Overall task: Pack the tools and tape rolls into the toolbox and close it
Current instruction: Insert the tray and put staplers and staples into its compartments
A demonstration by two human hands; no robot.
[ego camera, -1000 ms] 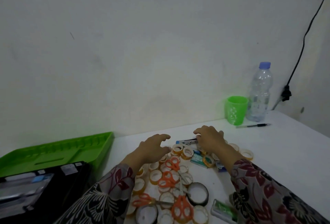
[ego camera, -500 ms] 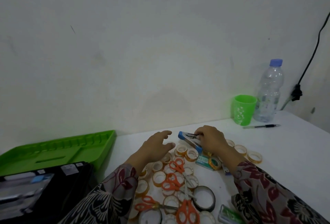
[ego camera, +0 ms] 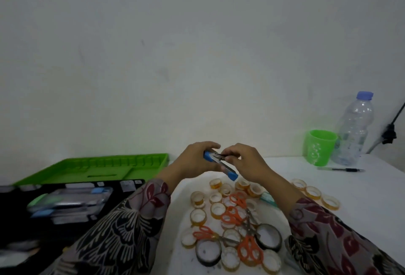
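Pick-and-pack step: left hand (ego camera: 192, 162) and right hand (ego camera: 246, 163) fingers both grasping blue tool (ego camera: 215, 161), right of open toolbox (ego camera: 17, 213). Next, probably: carry it into the toolbox. Rolls (ego camera: 198, 216) and scissors (ego camera: 249, 250) not yet packed.

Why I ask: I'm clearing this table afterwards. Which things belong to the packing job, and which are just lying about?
Part of the job:
- stapler, held by left hand and right hand
- tape rolls
- scissors
- open toolbox

Just lying about:
- cup
- bottle
- pen
- cable
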